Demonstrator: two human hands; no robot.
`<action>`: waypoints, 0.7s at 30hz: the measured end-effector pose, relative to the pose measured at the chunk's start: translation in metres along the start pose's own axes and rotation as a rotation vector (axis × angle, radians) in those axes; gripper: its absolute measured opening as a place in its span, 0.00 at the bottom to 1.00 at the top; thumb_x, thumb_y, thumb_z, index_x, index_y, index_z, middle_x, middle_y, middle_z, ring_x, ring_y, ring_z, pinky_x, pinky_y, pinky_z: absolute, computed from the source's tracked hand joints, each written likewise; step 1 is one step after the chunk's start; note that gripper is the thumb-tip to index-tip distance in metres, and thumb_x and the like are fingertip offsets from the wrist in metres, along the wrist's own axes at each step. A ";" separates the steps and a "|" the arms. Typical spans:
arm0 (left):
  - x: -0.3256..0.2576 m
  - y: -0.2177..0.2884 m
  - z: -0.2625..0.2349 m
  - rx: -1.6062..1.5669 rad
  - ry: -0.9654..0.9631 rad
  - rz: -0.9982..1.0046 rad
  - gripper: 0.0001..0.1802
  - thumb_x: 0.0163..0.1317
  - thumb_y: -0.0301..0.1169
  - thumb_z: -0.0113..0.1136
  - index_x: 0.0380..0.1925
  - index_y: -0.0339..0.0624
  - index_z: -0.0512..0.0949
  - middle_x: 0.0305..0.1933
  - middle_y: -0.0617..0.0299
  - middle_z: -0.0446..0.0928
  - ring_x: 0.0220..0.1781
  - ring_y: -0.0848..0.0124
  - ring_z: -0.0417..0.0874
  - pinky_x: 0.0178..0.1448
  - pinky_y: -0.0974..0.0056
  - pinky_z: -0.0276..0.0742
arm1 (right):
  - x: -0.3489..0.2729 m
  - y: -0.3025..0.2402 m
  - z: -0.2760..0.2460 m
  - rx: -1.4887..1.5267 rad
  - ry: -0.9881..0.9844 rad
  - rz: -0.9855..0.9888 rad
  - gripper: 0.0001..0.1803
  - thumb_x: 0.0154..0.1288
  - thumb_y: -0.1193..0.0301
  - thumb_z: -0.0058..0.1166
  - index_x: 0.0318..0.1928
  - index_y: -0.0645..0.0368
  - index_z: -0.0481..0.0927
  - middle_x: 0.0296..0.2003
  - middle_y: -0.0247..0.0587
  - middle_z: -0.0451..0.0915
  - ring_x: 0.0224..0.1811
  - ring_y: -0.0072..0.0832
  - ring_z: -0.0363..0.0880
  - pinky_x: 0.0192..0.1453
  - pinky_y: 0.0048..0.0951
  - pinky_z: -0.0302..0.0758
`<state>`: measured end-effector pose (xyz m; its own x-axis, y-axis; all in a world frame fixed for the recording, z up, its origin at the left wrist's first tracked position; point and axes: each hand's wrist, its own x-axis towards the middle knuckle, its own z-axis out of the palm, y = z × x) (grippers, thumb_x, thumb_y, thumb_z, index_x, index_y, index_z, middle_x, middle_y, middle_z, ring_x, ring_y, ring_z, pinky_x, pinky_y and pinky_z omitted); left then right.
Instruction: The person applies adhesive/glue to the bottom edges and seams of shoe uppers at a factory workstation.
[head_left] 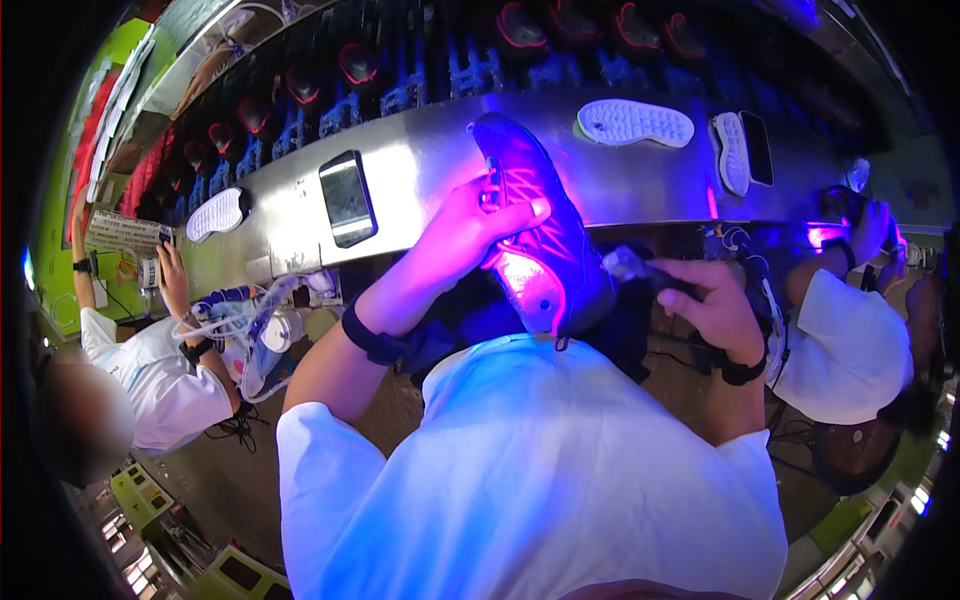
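A dark shoe upper (553,195) is tilted upright in front of my chest, toe end away from me, bathed in purple-pink light. My left hand (462,235) is closed around its left side, thumb over the lacing area. Pink light glows on the heel part, where a small dark round spot shows. My right hand (718,308) grips the dark handle of a brush (624,264) with a pale, blurred head. The brush head is at the right side of the upper; whether it touches cannot be made out.
Across the front runs a metal bench (420,140) bearing a white sole (635,123), another sole (733,155), one at left (215,214) and a phone (347,198). Behind it, a dark rack (400,90) holds several shoe uppers. Co-workers sit left (165,385) and right (850,350).
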<state>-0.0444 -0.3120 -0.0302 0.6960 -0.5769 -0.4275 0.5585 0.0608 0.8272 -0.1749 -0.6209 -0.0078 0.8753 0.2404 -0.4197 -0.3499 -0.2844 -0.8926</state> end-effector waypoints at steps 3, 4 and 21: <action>-0.004 0.005 -0.007 -0.011 0.035 -0.057 0.27 0.64 0.35 0.71 0.58 0.33 0.75 0.50 0.56 0.84 0.51 0.68 0.86 0.58 0.62 0.81 | 0.013 -0.020 0.005 0.013 0.016 -0.052 0.20 0.67 0.74 0.62 0.59 0.62 0.82 0.34 0.32 0.82 0.30 0.15 0.73 0.39 0.23 0.74; -0.005 0.004 -0.012 -0.021 0.044 -0.051 0.27 0.64 0.35 0.71 0.58 0.33 0.75 0.50 0.56 0.84 0.51 0.68 0.86 0.58 0.62 0.81 | 0.019 -0.025 0.003 0.003 -0.004 -0.068 0.20 0.67 0.75 0.62 0.59 0.62 0.82 0.34 0.32 0.82 0.31 0.15 0.74 0.39 0.23 0.75; -0.036 -0.004 -0.070 -0.617 0.044 -0.215 0.24 0.72 0.47 0.57 0.56 0.41 0.75 0.49 0.56 0.84 0.49 0.65 0.88 0.53 0.58 0.86 | 0.068 -0.091 0.033 -0.332 0.105 -0.212 0.22 0.60 0.76 0.68 0.56 0.62 0.84 0.45 0.48 0.88 0.44 0.32 0.87 0.53 0.29 0.79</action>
<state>-0.0399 -0.2346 -0.0438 0.5505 -0.5950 -0.5856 0.8345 0.4120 0.3659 -0.0950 -0.5482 0.0396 0.9516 0.2350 -0.1979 -0.0462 -0.5272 -0.8485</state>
